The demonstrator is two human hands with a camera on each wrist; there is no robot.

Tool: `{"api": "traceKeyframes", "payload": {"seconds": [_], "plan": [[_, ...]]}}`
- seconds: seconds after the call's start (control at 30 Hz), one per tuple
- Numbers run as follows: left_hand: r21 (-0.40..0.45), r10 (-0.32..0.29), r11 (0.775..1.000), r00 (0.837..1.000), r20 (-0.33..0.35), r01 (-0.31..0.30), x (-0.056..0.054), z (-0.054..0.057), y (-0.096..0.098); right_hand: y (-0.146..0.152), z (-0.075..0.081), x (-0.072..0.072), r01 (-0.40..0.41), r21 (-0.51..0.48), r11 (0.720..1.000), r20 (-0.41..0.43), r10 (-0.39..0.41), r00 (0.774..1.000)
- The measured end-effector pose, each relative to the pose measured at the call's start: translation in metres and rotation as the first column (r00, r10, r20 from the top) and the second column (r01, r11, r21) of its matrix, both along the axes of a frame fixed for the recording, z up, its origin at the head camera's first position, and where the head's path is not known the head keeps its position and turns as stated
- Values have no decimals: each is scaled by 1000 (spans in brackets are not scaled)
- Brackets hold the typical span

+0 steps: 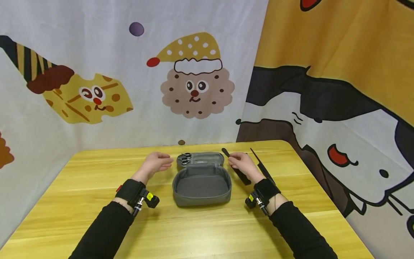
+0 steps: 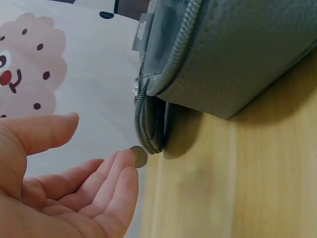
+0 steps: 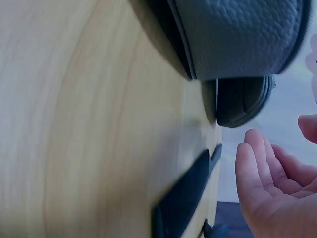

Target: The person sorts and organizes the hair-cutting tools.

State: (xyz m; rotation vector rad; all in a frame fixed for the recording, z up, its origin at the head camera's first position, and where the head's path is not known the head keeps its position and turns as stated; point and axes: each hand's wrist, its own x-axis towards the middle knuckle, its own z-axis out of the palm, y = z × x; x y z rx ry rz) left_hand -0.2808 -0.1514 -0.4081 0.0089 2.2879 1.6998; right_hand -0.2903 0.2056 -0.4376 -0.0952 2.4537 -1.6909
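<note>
A grey zippered case (image 1: pixel 202 201) stands unzipped in mid-table, its lid (image 1: pixel 211 157) folded back toward the curtain. Scissors (image 1: pixel 185 159) with ring handles sit at the lid's left end. My left hand (image 1: pixel 155 163) hovers left of the lid, thumb apart from loosely bent fingers, holding nothing. To the right of the lid is my right hand (image 1: pixel 243 163), also without anything in its grasp; its fingers (image 3: pixel 257 163) are relaxed. Below it lies a black wide-toothed comb (image 1: pixel 242 177), partly covered by the hand. A thin-tailed black comb (image 1: pixel 263 167) rests further right, partly behind the wrist.
The wooden table (image 1: pixel 207 233) ends at a back edge just behind the lid. A white curtain (image 1: pixel 129 133) with cartoon prints hangs behind it, and a yellow, black and white one (image 1: pixel 323 90) runs along the right side. Each wrist wears a strapped camera.
</note>
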Motion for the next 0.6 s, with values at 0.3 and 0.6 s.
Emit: {"api": "traceKeyframes", "payload": {"seconds": [0.3,0.6], "plan": [[-17,-44,999,997,-68,43,9,9,-4,20,9,2,20,130,991,-95,-8,995],[-46,-100,995,985,-143,94,21,15,-4,50,16,3,73,324,943,-210,-4,978]]}}
